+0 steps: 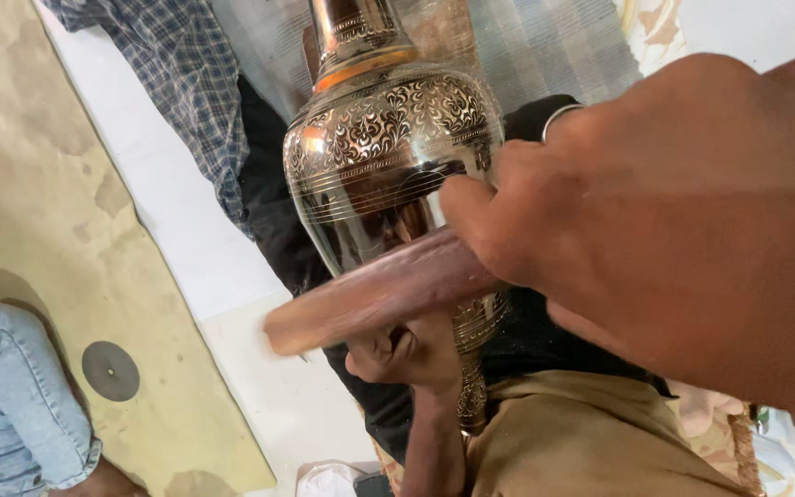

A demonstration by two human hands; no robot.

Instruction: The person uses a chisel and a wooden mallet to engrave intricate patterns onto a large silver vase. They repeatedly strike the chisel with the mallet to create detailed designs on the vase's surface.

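Vase (388, 156) of engraved metal lies across the lap, and the right hand (655, 230) has its fingers (471, 207) clamped on a wooden stick (370, 299) laid against its polished belly. Beneath, the left hand (407, 354) curls shut around the narrow stem. Upper bands already carry pattern; I judge the smooth belly is left to work.

One head-worn camera looks steeply down, very close upon the hands and the floor beneath

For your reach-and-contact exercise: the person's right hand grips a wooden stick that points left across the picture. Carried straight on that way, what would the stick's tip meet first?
Probably nothing soon: the right hand aims the wooden stick past the engraved metal vase; beyond lies only white floor, depth unclear.
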